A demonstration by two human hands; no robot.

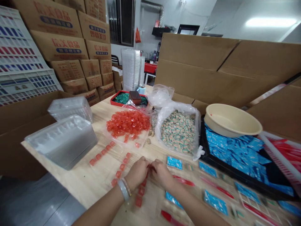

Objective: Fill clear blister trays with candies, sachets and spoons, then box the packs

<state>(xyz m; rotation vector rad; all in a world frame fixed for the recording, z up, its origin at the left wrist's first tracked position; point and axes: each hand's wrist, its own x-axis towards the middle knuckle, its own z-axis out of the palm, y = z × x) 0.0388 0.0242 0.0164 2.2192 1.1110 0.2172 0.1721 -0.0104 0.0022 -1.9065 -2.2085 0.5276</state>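
Observation:
My left hand (138, 172) and my right hand (162, 174) meet low on the wooden table (82, 179), fingertips pinching a small red piece (150, 168) that seems joined to a strip of red wrapped candies (140, 190). Two more candy rows (102, 153) lie left of my hands. Flat blue packets (174, 162) and red pieces (183, 180) lie to the right. Farther up sit a heap of orange-red candies (128, 123) on clear plastic and a bag of striped candies (178, 131). A bangle circles my left wrist.
Stacked clear plastic trays (62, 141) stand at the table's left. To the right, a black tray of blue packets (240, 153) sits under a beige basin (231, 121). A red tray of green candies (122, 98) stands at the back. Cardboard cartons (70, 47) rise behind.

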